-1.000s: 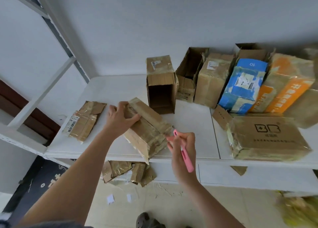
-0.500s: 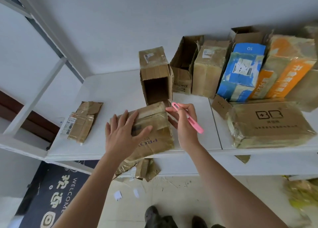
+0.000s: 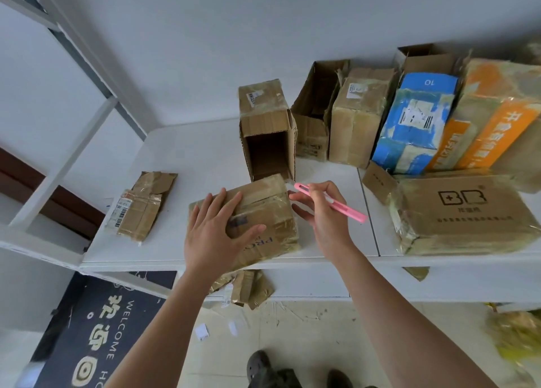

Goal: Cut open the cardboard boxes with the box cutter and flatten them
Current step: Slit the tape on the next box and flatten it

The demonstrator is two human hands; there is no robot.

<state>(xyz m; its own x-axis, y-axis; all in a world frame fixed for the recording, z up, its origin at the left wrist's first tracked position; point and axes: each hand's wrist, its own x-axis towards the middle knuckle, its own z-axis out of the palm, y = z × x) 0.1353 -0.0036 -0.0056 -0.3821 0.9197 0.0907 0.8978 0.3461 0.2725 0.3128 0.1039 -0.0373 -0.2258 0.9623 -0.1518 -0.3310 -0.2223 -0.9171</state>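
Note:
A taped brown cardboard box (image 3: 269, 212) lies near the front edge of the white table (image 3: 199, 159). My left hand (image 3: 216, 229) presses flat on its top, fingers spread. My right hand (image 3: 322, 212) holds a pink box cutter (image 3: 330, 201) just right of the box, its tip at the box's far right corner. Behind it an open-ended box (image 3: 266, 130) lies on its side. A flattened box (image 3: 140, 206) rests on the table's left part.
Several more boxes stand at the back right: brown (image 3: 360, 115), blue (image 3: 415, 124), orange (image 3: 491, 115). A large flat box (image 3: 465, 215) fills the right front. Cardboard scraps (image 3: 248, 288) hang below the table edge. A metal rack (image 3: 73, 65) stands left.
My left hand turned the taped box from tilted on edge to lying flat and now presses on it. My right hand brought the cutter up to the box's far corner.

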